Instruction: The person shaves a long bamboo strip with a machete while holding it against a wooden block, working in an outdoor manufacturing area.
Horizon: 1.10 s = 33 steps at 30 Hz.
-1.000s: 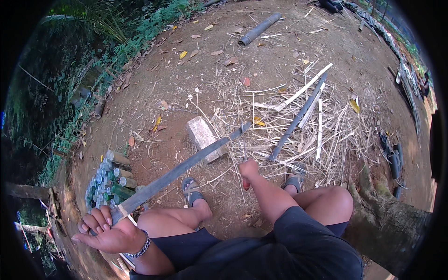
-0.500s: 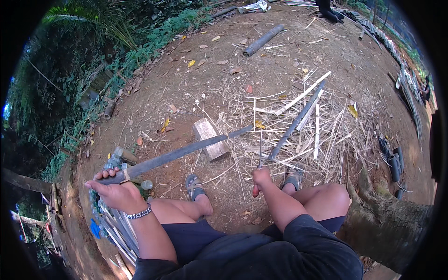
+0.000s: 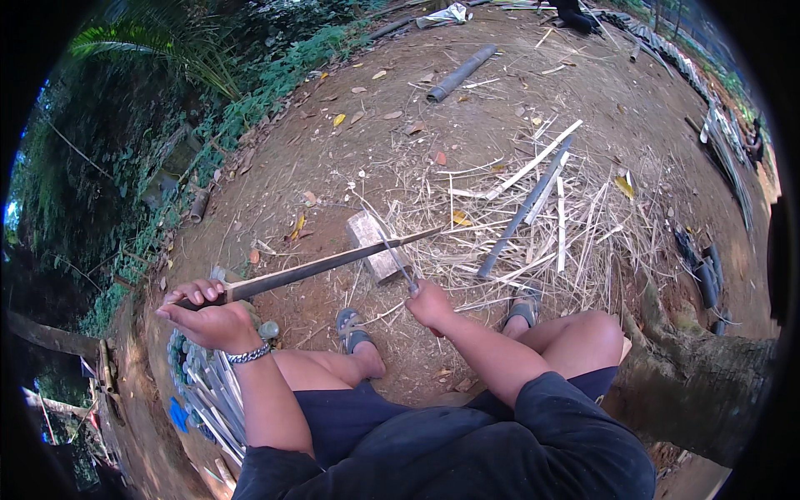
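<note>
My left hand [image 3: 210, 315] is closed round the near end of a long, dark bamboo strip [image 3: 312, 267], with the thumb stretched along it. The strip slants up to the right and rests across a pale wooden block [image 3: 385, 267] on the ground. In front of my body, my right hand [image 3: 431, 305] grips a knife by its handle, which the fingers mostly hide. Its thin blade [image 3: 406, 271] points away and leftward over the block, crossing the strip. Whether the edge touches the strip I cannot tell.
Pale shavings [image 3: 467, 254] litter the ground around another dark bamboo strip [image 3: 525, 212] and several light slats. A bamboo pole [image 3: 462, 73] lies farther off. Split strips [image 3: 218, 396] and plastic bottles sit by my left leg. A thick log [image 3: 683, 392] borders my right side.
My right hand has swung the knife leftward, from upright beside the strip to across it. The bamboo strip has turned on its side, showing a pale edge.
</note>
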Available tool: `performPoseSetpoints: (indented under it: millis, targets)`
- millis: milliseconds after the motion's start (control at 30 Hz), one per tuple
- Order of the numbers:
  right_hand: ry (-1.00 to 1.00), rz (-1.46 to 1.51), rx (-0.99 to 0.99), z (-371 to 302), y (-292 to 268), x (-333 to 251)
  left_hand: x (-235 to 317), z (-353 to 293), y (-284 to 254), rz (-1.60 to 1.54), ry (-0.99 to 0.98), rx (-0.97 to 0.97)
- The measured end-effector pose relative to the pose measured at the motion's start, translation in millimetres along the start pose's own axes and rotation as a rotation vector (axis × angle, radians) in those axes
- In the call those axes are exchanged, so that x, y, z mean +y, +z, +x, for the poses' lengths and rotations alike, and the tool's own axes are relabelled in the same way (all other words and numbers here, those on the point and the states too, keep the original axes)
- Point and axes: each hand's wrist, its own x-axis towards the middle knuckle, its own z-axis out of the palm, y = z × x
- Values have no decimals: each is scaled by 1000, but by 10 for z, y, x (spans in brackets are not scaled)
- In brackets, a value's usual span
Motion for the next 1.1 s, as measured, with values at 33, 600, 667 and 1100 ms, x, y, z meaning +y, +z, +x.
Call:
performPoseSetpoints:
  millis: [33,600,667,1100]
  targets:
    - [-35,13,1,-55,-53,-152,-10,-24,19,10,5,-42]
    - [-247,-2,-68,-446,-150,-1077,89,-174,88,162,109,0]
    - [-335,-28,-100,-545,-178,-1214,113,-254,17,131,112,-32]
    - [-218,-78,-161,-355,-264,-861,96,-311,157,216,127,37]
